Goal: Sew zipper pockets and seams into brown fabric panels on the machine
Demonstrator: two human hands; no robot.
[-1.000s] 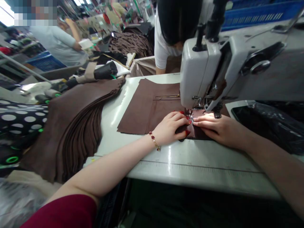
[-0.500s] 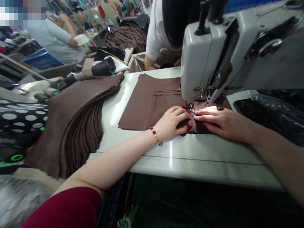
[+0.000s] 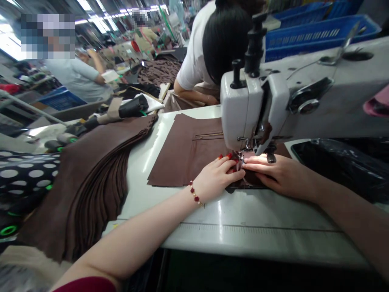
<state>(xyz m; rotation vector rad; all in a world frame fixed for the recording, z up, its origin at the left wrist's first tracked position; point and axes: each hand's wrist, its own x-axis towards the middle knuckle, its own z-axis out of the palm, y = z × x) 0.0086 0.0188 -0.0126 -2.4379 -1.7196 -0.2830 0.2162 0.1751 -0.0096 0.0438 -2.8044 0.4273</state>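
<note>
1. Grip: the left hand (image 3: 214,177) and the right hand (image 3: 287,174) lie palm down, fingers extended and laid on the brown panel (image 3: 174,162), not closed around it. Whether the left thumb pinches a fold cannot be told.
2. Presser foot (image 3: 241,156): small, shiny metal, with fingertips of both hands just beside it. A finger sliding inward could be caught there if the mechanism were moving; the needle is too small to make out.
3. Brown panel: smooth, leather-like sheet, flat on the table (image 3: 136,182) and running beneath the head of the sewing machine (image 3: 235,109). Unequal pressure from the two hands could skew or pucker it; the slick surface below could let it slip.
4. Zip (image 3: 209,135): straight, brass-toned strip set in the panel, left of the machine head. Its hard teeth could damage a needle if the panel strayed.
5. Table: pale, glossy, with a ruled scale along its near edge.
6. Stack of brown pieces (image 3: 75,150): supple layers, their edges fanned in a curve; a brush of the left forearm could disarrange them.
7. Blue crate (image 3: 304,38): rigid, slotted wall, behind the machine.
</note>
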